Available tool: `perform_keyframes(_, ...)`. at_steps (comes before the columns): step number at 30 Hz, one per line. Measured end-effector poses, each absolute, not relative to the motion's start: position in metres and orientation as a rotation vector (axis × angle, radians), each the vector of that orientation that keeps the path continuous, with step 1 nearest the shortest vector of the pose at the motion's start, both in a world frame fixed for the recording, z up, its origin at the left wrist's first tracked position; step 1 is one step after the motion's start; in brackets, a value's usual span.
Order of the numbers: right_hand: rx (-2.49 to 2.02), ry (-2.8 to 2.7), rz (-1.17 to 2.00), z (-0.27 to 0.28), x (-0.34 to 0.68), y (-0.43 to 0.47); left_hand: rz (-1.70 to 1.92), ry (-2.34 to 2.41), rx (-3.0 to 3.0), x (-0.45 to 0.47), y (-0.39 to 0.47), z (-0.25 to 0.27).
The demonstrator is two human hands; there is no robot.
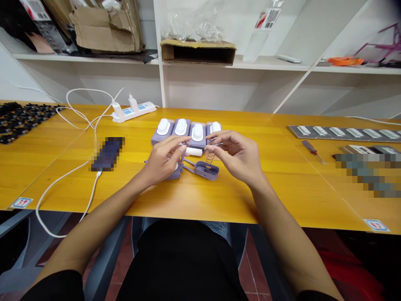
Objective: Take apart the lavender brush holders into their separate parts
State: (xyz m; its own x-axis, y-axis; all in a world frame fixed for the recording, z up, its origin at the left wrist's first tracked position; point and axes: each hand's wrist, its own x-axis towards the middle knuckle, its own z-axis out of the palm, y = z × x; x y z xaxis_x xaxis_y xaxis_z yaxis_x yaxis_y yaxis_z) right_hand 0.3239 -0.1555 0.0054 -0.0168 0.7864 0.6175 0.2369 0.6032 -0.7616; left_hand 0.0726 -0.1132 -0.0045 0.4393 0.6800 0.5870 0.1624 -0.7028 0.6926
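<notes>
My left hand [164, 161] is closed, thumb and fingers pinching a thin purple piece [183, 154]. My right hand [239, 154] is also closed, its thumb and fingertips holding a thin coiled wire [209, 157], which hangs over an open purple oval case [207, 171]. A purple strap joins this case on its left. Between the hands lies a white cylinder [194, 151]. Partly hidden under my left hand is another purple case [174, 173]. Behind my hands stands a row of several purple boxes [190, 141] with white oval pieces [197, 132] on top.
A phone [108, 154] on a white cable lies left, near a power strip [134, 112]. Right are a screwdriver [313, 151] and a long grey strip [296, 131] bearing white pieces. Black parts [25, 119] cover the far left. Shelves behind hold a cardboard box [198, 52].
</notes>
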Motion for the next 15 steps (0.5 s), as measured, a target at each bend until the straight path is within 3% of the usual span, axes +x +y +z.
perform_keyframes(8, -0.772, -1.313, 0.64, 0.021, 0.337, -0.153, 1.104, 0.685, 2.86, 0.077, -0.105, -0.023)
perform_keyframes(15, -0.741, -1.142, 0.712, 0.027, 0.357, -0.146, 0.554, 0.625, 3.296, 0.087, -0.117, -0.036)
